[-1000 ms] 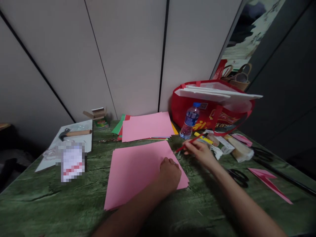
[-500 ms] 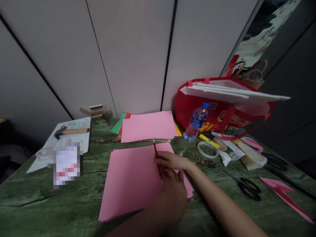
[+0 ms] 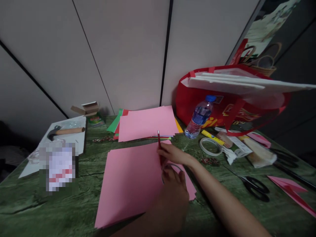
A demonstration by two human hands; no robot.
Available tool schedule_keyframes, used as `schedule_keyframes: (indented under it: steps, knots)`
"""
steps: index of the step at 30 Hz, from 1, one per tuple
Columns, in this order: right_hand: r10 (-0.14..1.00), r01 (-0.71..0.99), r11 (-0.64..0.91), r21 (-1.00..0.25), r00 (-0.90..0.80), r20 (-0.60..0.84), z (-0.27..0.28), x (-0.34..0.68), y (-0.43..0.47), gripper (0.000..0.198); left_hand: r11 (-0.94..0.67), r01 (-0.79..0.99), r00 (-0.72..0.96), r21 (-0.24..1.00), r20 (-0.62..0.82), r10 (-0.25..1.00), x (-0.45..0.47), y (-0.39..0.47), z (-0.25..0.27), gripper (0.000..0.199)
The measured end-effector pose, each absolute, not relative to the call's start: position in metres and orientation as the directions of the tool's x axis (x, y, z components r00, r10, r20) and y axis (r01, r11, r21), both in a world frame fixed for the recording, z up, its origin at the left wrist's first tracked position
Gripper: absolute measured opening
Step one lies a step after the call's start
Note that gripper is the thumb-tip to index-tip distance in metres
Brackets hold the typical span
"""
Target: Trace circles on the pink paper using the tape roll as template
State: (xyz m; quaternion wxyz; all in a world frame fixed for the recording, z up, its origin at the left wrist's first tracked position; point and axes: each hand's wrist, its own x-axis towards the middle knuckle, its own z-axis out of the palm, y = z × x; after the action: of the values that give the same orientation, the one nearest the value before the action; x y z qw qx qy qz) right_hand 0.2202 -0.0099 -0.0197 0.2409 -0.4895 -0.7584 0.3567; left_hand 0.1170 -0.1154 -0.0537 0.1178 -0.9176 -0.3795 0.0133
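A stack of pink paper (image 3: 130, 181) lies on the table in front of me. My right hand (image 3: 174, 155) is closed round a red pencil (image 3: 159, 141), which stands nearly upright at the stack's right side; the tip is hidden behind my fingers. Nearer to me, my left hand (image 3: 172, 191) grips a pale ring (image 3: 178, 167) that looks like a roll of tape, held against the top pink sheet. Most of the ring is covered by the fingers.
Behind lies another pile of coloured paper (image 3: 148, 123). To the right are a water bottle (image 3: 199, 117), a red bag (image 3: 187, 95), a tape roll (image 3: 209, 152), a glue stick (image 3: 212, 137) and scissors (image 3: 254, 187). A hammer (image 3: 69, 131) rests on a white board (image 3: 80, 140) at left.
The pencil has shifted slightly, and more of the ring shows between my hands. My view has turned a little, so the table's things sit at slightly different places.
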Motion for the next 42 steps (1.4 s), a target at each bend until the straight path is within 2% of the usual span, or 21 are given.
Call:
schedule_keyframes:
  steps: [4, 8, 12, 17, 19, 21, 24, 27, 31, 35, 38, 42]
  knots:
    - [0.940, 0.601, 0.264, -0.754, -0.335, 0.062, -0.022, 0.233, -0.006, 0.014, -0.684, 0.706, 0.703, -0.184, 0.059, 0.709, 0.118, -0.113, -0.051, 0.043]
    - [0.957, 0.561, 0.159, -0.812, -0.291, -0.013, -0.021, 0.242, -0.007, 0.014, -0.713, 0.681, 0.724, -0.170, 0.009, 0.690, 0.117, -0.110, -0.048, 0.043]
    - [0.952, 0.566, 0.128, -0.814, -0.302, -0.060, -0.021, 0.249, -0.006, 0.014, -0.722, 0.680, 0.732, -0.127, 0.064, 0.678, 0.113, -0.109, -0.046, 0.041]
    - [0.961, 0.624, 0.221, -0.749, -0.268, 0.060, -0.018, 0.254, -0.004, 0.017, -0.733, 0.662, 0.748, -0.157, 0.090, 0.657, 0.108, -0.110, -0.036, 0.033]
    - [0.964, 0.575, 0.229, -0.786, -0.246, 0.101, -0.019, 0.250, -0.002, 0.021, -0.756, 0.628, 0.774, -0.183, 0.057, 0.630, 0.104, -0.111, -0.030, 0.027]
    - [0.966, 0.452, 0.193, -0.871, -0.244, 0.087, -0.023, 0.242, -0.001, 0.025, -0.818, 0.549, 0.832, -0.173, 0.013, 0.555, 0.097, -0.111, -0.026, 0.021]
    - [0.967, 0.229, 0.076, -0.970, -0.255, 0.015, -0.031, 0.232, 0.000, 0.033, -0.853, 0.518, 0.854, -0.069, -0.020, 0.520, 0.079, -0.111, -0.024, 0.017]
    - [0.965, 0.136, 0.015, -0.991, -0.263, -0.021, -0.037, 0.228, 0.000, 0.041, -0.785, 0.619, 0.784, 0.025, 0.035, 0.619, 0.056, -0.111, -0.026, 0.016]
    - [0.958, 0.101, -0.017, -0.995, -0.285, -0.045, -0.040, 0.231, -0.001, 0.047, -0.801, 0.590, 0.799, 0.098, 0.069, 0.597, 0.014, -0.109, -0.032, 0.023]
    - [0.953, 0.075, -0.041, -0.996, -0.298, -0.061, -0.041, 0.234, -0.001, 0.046, -0.837, 0.545, 0.818, 0.057, 0.184, 0.545, -0.032, -0.107, -0.043, 0.034]
    - [0.951, 0.073, -0.053, -0.996, -0.299, -0.073, -0.041, 0.234, -0.002, 0.044, -0.845, 0.530, 0.814, 0.078, 0.235, 0.532, -0.055, -0.102, -0.046, 0.031]
    - [0.954, 0.106, -0.053, -0.993, -0.287, -0.082, -0.036, 0.233, -0.005, 0.044, -0.841, 0.514, 0.789, 0.167, 0.293, 0.540, -0.060, -0.098, -0.044, 0.024]
